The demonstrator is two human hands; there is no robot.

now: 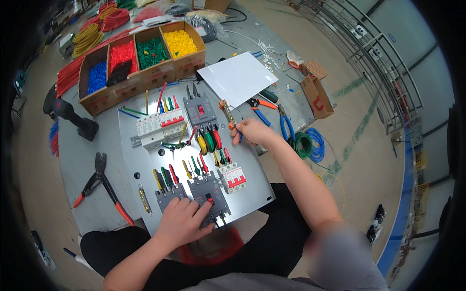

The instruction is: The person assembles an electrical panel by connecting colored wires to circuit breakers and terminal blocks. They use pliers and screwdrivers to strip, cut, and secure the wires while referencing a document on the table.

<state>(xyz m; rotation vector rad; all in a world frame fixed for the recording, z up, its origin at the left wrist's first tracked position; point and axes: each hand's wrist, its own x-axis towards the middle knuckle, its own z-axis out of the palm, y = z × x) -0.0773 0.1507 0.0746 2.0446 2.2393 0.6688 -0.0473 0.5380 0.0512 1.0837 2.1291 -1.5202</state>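
On a grey metal mounting plate (252,174) stand several circuit breakers with coloured wires coming out of them. My left hand (182,218) lies over the lower dark moulded-case breaker (201,189) and its neighbour (167,194), fingers loosely spread and a fingertip by the red switch. At the plate's right edge, my right hand (255,132) is closed in a pinch beside a brass terminal bar (227,112) with orange end supports. Between those fingers shows a bit of something blue, too hidden to name. Another brass terminal bar (144,198) sits at the plate's left side.
Cardboard bins (141,77) of coloured caps stand at the back left. A cordless drill (73,116) and a red-handled crimping tool (101,186) lie left. To the right are a white sheet (238,77), blue-handled pliers (286,123), wire coils (315,145) and a small box (315,97).
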